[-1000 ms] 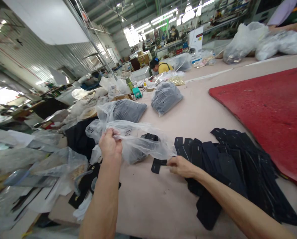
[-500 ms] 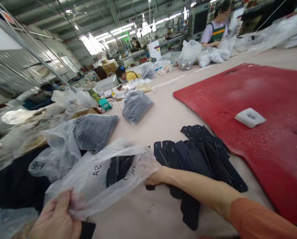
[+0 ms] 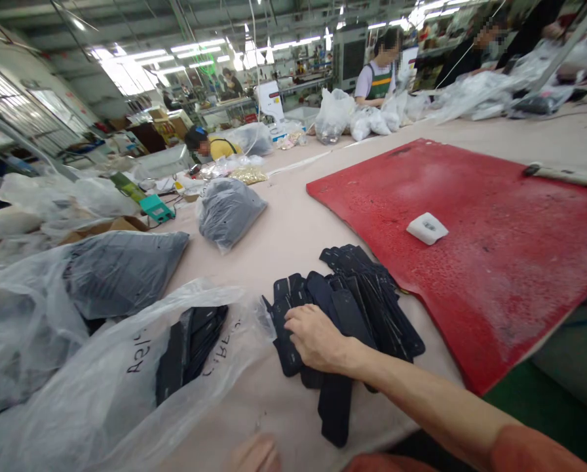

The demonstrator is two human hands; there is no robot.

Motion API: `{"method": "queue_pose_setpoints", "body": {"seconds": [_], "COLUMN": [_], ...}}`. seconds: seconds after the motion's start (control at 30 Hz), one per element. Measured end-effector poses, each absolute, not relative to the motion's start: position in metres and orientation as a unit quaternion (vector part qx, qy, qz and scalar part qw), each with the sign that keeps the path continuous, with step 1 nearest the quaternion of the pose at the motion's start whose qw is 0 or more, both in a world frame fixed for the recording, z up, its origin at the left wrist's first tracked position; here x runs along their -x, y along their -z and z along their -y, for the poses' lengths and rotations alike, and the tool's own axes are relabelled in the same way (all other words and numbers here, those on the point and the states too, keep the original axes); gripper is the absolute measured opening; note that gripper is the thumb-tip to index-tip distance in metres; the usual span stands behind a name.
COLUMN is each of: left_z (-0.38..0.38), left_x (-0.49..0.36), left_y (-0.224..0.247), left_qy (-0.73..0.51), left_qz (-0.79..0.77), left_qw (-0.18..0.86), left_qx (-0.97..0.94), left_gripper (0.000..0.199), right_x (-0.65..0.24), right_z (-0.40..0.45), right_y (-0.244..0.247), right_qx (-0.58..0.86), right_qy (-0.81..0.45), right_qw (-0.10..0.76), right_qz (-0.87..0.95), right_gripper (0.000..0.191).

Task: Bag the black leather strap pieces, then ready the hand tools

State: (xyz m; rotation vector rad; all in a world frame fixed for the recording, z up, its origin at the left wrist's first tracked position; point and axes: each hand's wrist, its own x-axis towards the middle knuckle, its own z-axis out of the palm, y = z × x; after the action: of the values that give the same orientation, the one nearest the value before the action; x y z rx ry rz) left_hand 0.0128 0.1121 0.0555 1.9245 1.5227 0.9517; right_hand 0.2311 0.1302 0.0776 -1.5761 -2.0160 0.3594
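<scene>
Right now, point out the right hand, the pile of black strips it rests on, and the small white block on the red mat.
right hand [image 3: 316, 337], head view, back of the hand.
pile of black strips [image 3: 367, 298], head view, middle of the fanned strips.
small white block [image 3: 426, 228], head view, its top face.

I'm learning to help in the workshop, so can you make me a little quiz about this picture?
1. True or false: the person's right hand rests on the spread pile of flat black cut pieces.
2. What lies on the big red mat? A) a small white block B) a green cup C) a yellow ball
3. Fill in: the clear plastic bag with black writing holds more flat ____ pieces.

Key: 1 true. 2 A, the small white block. 3 black. The left hand only peeks in at the bottom edge, so its grip cannot be told.
</scene>
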Motion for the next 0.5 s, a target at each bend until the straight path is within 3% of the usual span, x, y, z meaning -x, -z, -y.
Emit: {"method": "queue_pose_setpoints", "body": {"seconds": [0.1,0.2,0.3,0.4,0.5], "left_z": [-0.09,-0.1,-0.121,-0.131,-0.13], "left_x": [-0.035,-0.058,-0.085,-0.108,-0.122], "left_y": [-0.038,-0.031,-0.027,-0.02,-0.013], "left_qy": [-0.287,-0.263,-0.249,-0.21,-0.185], "left_qz": [-0.565,-0.581,-0.559,-0.544,-0.554], "left_qw": [0.318,0.31,0.267,0.238,0.197], "left_qx": [-0.705,-0.706,-0.745,-0.776,-0.787], "left_gripper": [0.047,0.057,0.065,0.072,0.073], "right_x": [-0.283,-0.345,-0.386,-0.389,-0.374], "right_z": [-0.089,-0.046,-0.015,-0.007,-0.018], "right_y": [-0.089,-0.077,-0.053,-0.038,-0.039], "right_qx": [0.728,0.831,0.876,0.803,0.722], "right_qy": [-0.068,-0.036,-0.172,-0.364,-0.444], "right_qw": [0.384,0.404,0.383,0.432,0.485], "right_qz": [0.563,0.38,0.237,0.19,0.213], "right_gripper": [0.027,0.051,0.072,0.066,0.059]}}
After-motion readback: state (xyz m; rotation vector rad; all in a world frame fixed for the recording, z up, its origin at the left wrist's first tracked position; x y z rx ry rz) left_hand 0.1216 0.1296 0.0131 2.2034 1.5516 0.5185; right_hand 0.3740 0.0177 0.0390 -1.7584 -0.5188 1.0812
